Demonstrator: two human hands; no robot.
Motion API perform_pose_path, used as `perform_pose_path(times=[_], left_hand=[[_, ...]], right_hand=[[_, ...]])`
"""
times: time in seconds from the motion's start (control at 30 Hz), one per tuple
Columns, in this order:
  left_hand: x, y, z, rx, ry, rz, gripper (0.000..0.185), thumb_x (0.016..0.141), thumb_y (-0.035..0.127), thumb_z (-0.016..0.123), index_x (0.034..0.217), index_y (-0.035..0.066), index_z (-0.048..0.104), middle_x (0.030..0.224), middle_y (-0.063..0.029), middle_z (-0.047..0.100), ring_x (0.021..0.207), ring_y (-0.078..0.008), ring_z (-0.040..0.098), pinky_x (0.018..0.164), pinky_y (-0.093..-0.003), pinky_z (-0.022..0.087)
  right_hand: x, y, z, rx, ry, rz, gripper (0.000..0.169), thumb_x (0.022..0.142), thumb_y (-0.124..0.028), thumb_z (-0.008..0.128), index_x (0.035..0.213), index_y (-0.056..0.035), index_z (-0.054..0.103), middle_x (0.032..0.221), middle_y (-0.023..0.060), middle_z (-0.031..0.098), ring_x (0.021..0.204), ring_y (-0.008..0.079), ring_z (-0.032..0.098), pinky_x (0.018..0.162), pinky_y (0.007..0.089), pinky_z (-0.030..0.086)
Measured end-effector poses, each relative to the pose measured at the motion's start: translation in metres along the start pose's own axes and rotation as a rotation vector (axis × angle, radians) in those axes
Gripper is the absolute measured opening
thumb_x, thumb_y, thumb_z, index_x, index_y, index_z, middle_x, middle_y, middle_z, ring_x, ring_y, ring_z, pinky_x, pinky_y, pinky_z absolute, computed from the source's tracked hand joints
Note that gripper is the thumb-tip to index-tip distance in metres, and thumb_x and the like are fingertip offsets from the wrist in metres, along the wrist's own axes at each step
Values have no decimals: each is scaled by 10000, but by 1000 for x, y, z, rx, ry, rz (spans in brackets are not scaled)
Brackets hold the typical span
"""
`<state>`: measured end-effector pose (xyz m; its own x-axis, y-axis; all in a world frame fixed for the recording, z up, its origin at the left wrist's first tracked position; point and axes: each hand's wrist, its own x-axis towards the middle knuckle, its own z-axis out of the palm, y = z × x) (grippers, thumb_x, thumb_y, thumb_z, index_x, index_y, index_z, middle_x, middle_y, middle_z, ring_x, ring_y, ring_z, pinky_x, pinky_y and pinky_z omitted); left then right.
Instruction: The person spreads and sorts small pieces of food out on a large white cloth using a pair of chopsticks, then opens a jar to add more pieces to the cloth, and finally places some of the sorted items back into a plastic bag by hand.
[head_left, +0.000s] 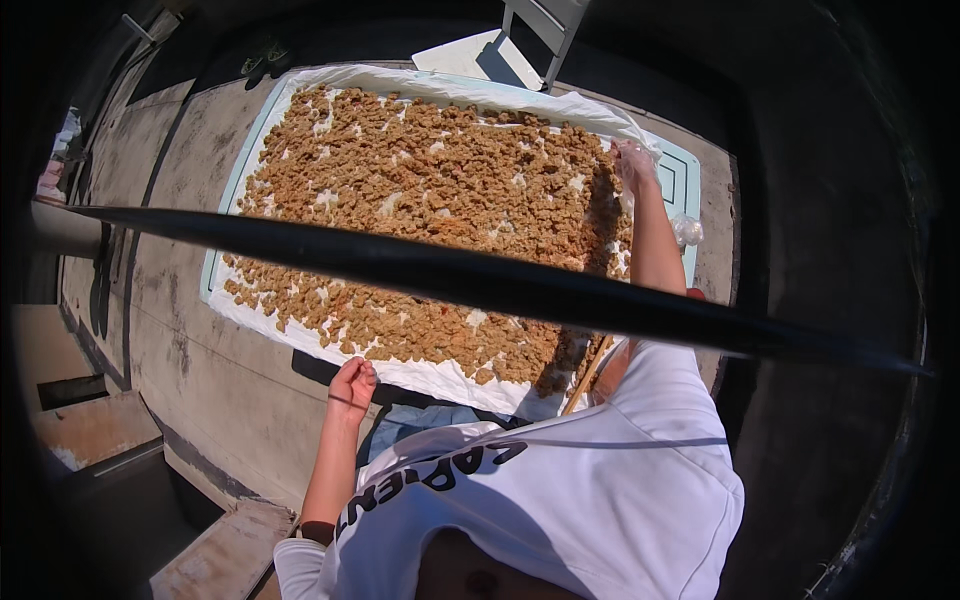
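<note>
Brown crumbly clumps lie spread over a white cloth on a pale green table. My right hand, in a clear plastic glove, reaches to the far right corner and touches the cloth beside the clumps; whether its fingers grip the cloth is unclear. My left hand is bare, with fingers curled, at the near left edge of the cloth. Its fingertips are partly hidden, so I cannot see whether they pinch anything. A wooden stick slants at the near right edge, close to my body.
A dark, blurred bar crosses the whole view and hides part of the clumps. Beyond the table stands a white chair. Crumpled clear plastic rests at the right edge. Worn boards lie at lower left on the concrete floor.
</note>
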<state>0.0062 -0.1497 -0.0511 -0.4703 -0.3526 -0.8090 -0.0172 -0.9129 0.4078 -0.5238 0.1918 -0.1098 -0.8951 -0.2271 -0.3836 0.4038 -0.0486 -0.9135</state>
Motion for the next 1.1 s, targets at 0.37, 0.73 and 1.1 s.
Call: perform_pose_path(times=[0.37, 0.73, 1.1], left_hand=[[24, -3, -49, -72, -164, -91, 58, 836, 70, 510, 822, 13, 517, 754, -103, 563, 662, -171, 555, 551, -247, 462], [21, 3, -31, -34, -154, -90, 63, 825, 66, 518, 831, 4, 530, 754, -111, 571, 654, -183, 552, 547, -250, 457], [29, 19, -41, -63, -193, -91, 65, 832, 63, 504, 864, 10, 524, 748, -97, 561, 656, -170, 544, 544, -239, 445]], right_hand=[[-21, -23, 88, -339, -337, 67, 145, 850, -201, 510, 919, -101, 589, 695, -29, 467, 615, 96, 406, 527, 239, 336], [-129, -23, 99, -345, -390, 188, 255, 844, -309, 530, 963, -90, 587, 812, -13, 575, 625, 74, 431, 541, 219, 305], [-142, -28, 144, -361, -453, 109, 262, 819, -319, 556, 960, -102, 597, 728, -35, 547, 619, 60, 422, 534, 218, 282]])
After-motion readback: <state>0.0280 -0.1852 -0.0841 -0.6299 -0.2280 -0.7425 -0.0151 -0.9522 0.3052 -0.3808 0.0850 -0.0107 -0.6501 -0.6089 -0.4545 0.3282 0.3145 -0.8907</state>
